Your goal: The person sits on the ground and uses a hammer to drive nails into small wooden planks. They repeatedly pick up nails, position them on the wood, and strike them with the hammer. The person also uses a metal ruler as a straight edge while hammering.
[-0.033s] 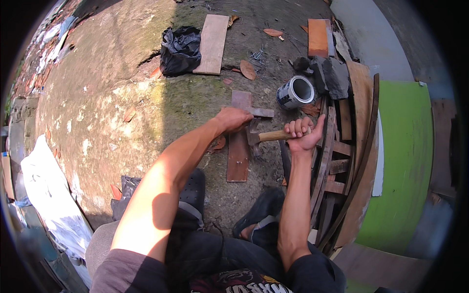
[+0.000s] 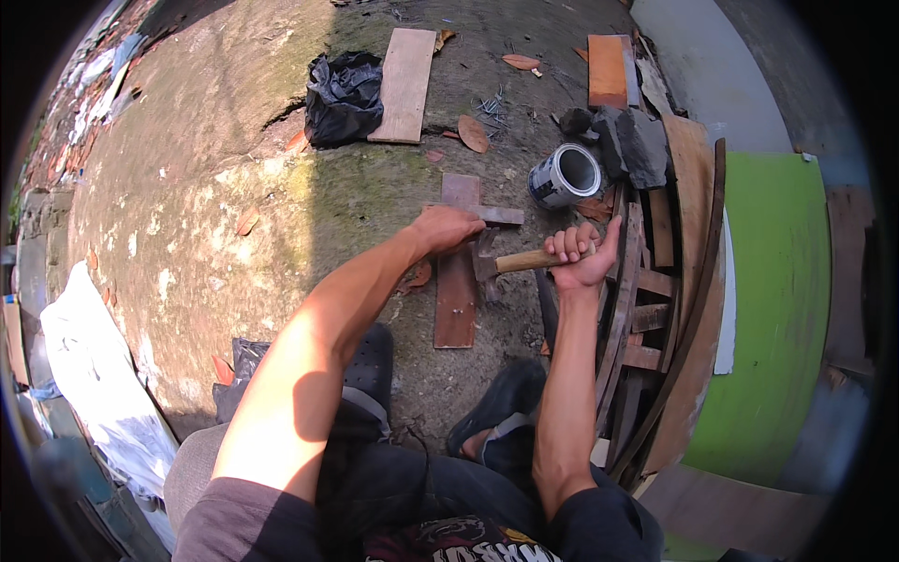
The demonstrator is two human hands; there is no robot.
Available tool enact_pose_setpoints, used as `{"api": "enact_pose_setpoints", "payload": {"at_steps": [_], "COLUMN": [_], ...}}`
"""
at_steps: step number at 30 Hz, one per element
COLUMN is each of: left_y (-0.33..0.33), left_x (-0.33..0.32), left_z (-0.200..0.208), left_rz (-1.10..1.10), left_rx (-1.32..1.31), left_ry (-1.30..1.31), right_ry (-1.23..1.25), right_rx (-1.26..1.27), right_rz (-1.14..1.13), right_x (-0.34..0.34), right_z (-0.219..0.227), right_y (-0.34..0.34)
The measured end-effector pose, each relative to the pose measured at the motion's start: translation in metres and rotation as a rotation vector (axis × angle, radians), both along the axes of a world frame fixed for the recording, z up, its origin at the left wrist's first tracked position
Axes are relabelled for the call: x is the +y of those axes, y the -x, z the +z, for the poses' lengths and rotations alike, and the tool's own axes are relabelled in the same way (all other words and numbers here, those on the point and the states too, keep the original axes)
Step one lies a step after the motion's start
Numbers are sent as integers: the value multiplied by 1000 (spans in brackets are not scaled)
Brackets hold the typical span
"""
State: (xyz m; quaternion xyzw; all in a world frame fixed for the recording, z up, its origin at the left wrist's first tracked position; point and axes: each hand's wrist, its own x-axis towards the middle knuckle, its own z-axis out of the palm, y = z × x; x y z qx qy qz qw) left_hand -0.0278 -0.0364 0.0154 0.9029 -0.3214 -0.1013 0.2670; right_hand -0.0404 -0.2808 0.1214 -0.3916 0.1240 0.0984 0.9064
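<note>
A tin can (image 2: 565,174) lies on its side on the ground (image 2: 215,187) above the right hand (image 2: 582,255), its open mouth turned toward the camera; it has a dark label with pale patches, and the inside looks bare and pale. A black plastic bag (image 2: 343,96) sits crumpled farther up, just left of a pale board (image 2: 405,84) whose long axis runs up and down the picture. A short orange board (image 2: 607,70) lies at the top right, with a scatter of nails (image 2: 493,103) between the two boards. A green panel (image 2: 777,309) fills the right side behind a stack of slats (image 2: 646,309).

The plank (image 2: 456,272) lies flat on the ground in front of the person's feet, long axis running away from the person, near end by the sandals (image 2: 496,412). A shorter crosspiece (image 2: 487,214) lies across its far end, pointing left to right.

The left hand (image 2: 448,228) is curled over where plank and crosspiece meet, fingers bent down onto the wood; whether it pinches anything there I cannot tell. The right hand is wrapped tight in a fist around the wooden handle of a hammer (image 2: 513,260). The handle runs nearly level, left to right, with the dark head at its left end, just over the right edge of the plank, near the left hand.

Dry leaves (image 2: 473,133) lie about the mossy ground.
</note>
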Motion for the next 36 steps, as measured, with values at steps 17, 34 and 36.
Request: {"api": "enact_pose_setpoints", "payload": {"at_steps": [17,34,36], "left_y": [-94,-63,-66], "left_x": [-5,-10,-17], "left_z": [42,-25,-13], "left_rz": [637,337,291], "left_rx": [325,128,157], "left_ry": [-342,-463,-485], "right_ry": [149,303,335], "right_rx": [49,45,38], "right_rz": [36,30,27], "right_x": [-10,71,79], "right_z": [26,-8,-22], "right_y": [15,-31,-25]}}
